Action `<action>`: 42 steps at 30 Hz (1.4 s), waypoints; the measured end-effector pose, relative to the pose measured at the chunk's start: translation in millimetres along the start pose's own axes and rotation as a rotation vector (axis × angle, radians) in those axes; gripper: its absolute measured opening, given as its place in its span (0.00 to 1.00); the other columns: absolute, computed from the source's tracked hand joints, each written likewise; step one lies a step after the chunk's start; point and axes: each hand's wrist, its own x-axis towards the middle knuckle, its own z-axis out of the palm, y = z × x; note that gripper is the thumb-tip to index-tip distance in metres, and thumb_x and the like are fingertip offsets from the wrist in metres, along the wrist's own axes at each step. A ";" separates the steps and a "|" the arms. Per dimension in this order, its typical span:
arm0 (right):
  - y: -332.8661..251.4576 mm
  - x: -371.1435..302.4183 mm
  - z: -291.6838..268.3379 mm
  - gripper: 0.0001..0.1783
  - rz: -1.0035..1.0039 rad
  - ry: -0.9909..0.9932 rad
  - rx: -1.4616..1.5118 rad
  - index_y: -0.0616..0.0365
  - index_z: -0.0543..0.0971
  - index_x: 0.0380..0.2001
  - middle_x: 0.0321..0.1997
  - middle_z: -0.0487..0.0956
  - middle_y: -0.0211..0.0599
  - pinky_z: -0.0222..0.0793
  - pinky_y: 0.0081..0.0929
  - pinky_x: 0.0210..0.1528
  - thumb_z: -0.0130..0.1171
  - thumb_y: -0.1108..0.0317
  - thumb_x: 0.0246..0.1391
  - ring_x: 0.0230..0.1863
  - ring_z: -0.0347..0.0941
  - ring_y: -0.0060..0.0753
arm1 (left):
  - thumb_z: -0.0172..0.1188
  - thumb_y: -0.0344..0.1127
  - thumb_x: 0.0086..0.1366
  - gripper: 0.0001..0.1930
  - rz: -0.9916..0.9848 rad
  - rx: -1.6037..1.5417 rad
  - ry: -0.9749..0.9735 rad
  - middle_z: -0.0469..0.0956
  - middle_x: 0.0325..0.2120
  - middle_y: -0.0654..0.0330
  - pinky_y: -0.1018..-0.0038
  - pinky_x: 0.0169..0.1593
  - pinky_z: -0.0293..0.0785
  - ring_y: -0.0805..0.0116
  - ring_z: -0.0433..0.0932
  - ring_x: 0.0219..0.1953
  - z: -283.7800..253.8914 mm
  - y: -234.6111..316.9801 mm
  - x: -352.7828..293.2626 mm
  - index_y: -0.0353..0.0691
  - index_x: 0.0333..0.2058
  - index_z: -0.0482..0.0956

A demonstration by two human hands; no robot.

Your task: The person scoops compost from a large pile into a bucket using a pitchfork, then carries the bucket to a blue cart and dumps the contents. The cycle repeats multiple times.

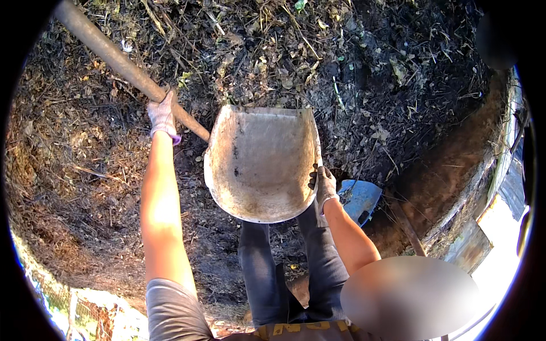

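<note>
A dirty off-white scoop (273, 153), rounded at the near end with raised sides and a straight far edge, is in front of my legs. Dark smudges mark its inside, and it carries no load. My right hand (325, 184), in a glove with dark fingers, grips its right rim. My left hand (163, 115), in a pale knitted glove with a purple cuff, is closed around a long wooden handle (114, 57). That handle slopes from the upper left down to the scoop's left side, where its lower end is hidden.
Dark soil mixed with leaves, straw and twigs (261, 51) covers the ground. Beside my right hand lies a blue plastic piece (361, 199). A thin stick (405, 224) leans near it. A curved brown wall (455, 176) borders the right, with wire mesh (105, 318) at lower left.
</note>
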 end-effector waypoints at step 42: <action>-286.8 -445.2 330.6 0.13 -0.525 -0.690 -0.226 0.56 0.72 0.26 0.18 0.72 0.31 0.67 0.26 0.21 0.62 0.60 0.45 0.16 0.67 0.27 | 0.65 0.41 0.45 0.16 -0.169 0.359 -0.060 0.80 0.25 0.50 0.61 0.37 0.76 0.49 0.80 0.29 -223.3 146.0 -516.9 0.40 0.34 0.79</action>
